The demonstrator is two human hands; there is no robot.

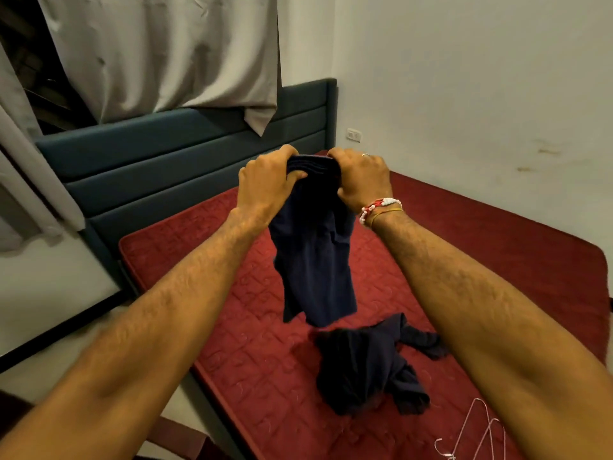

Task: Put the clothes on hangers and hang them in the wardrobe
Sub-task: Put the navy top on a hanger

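Observation:
A dark navy garment (315, 257) hangs in the air above the bed, held up by its top edge. My left hand (268, 184) and my right hand (361, 177) both grip that bunched edge, close together. A second dark garment (368, 366) lies crumpled on the red mattress (252, 353) below. Thin wire hangers (477, 433) rest on the mattress at the lower right, partly hidden behind my right forearm. No wardrobe is in view.
A dark blue padded headboard (185, 154) runs along the far side of the bed. Grey curtains (159, 54) hang over a window above it. A white wall with a socket (354, 135) stands on the right. Pale floor (56, 283) lies left of the bed.

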